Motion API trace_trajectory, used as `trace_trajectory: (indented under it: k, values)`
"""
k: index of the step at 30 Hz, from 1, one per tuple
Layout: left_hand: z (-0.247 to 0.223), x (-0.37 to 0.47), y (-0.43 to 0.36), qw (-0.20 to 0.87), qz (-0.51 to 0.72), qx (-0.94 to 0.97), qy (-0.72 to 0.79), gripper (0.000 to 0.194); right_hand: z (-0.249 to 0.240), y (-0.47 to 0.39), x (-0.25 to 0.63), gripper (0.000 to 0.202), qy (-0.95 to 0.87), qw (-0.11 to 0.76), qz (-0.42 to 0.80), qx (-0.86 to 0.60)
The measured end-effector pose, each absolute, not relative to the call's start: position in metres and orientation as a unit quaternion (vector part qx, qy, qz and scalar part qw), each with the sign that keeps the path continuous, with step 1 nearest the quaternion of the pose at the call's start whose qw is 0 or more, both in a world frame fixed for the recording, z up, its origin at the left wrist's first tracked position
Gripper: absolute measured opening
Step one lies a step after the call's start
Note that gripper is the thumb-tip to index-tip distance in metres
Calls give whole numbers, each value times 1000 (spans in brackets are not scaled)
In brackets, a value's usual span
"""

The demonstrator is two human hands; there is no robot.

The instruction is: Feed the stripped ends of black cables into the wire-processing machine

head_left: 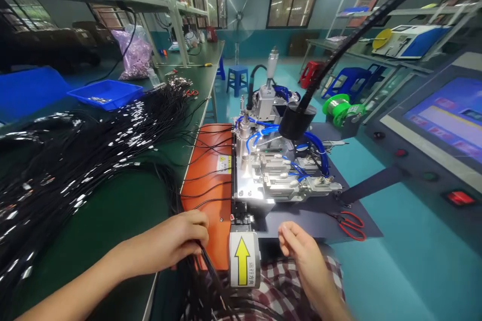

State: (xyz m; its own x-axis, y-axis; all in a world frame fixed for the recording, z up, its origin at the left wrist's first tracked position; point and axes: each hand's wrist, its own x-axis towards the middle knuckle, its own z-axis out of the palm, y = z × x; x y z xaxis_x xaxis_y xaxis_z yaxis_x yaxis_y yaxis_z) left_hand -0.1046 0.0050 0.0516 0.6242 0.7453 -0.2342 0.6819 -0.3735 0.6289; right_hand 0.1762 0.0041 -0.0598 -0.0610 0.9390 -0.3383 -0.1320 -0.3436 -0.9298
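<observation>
My left hand (pixel 188 235) is closed around a bundle of thin black cables (pixel 211 273) at the front edge of the orange plate (pixel 213 195). The bundle hangs down toward my lap. My right hand (pixel 299 248) is over my lap, to the right of the machine's feed end, with fingers curled together and nothing visible in them. Between my hands sits a rounded end cover with a yellow arrow (pixel 243 261). Several single black cables lie across the orange plate, their ends at the metal machine (pixel 271 175).
A big heap of black cables (pixel 94 160) covers much of the green bench at left, near a blue tray (pixel 109 94). Red-handled scissors (pixel 350 224) lie on the machine's base at right. A black flexible hose (pixel 335 50) hangs above the machine. A control screen (pixel 452 115) stands far right.
</observation>
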Motion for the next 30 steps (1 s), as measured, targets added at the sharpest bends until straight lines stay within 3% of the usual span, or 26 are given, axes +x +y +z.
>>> trace_trajectory:
  k: [3, 7, 11, 16, 18, 20, 24, 30]
  values:
    - [43, -105, 17, 441, 110, 745, 488, 10, -49, 4, 169, 28, -414, 426, 623, -509]
    - [25, -102, 22, 476, 154, 682, 534, 8, -34, -5, 161, 9, -468, 388, 646, -462]
    - [13, -95, 18, 423, 161, 683, 573, 14, -23, -16, 158, 41, -537, 400, 614, -418]
    - [10, -69, 6, 291, 161, 768, 547, 14, -16, -12, 153, 5, -566, 477, 526, -420]
    - [15, -52, 3, 259, 205, 807, 490, 31, -14, -9, 153, 3, -565, 480, 515, -432]
    - [23, -35, 2, 287, 209, 822, 446, 36, -13, -7, 155, 4, -560, 478, 519, -434]
    - [36, -13, 6, 386, 179, 799, 425, 22, -16, -7, 161, 7, -514, 467, 555, -457]
    - [34, -7, 11, 437, 189, 765, 433, 16, -20, -3, 165, 5, -505, 466, 561, -461]
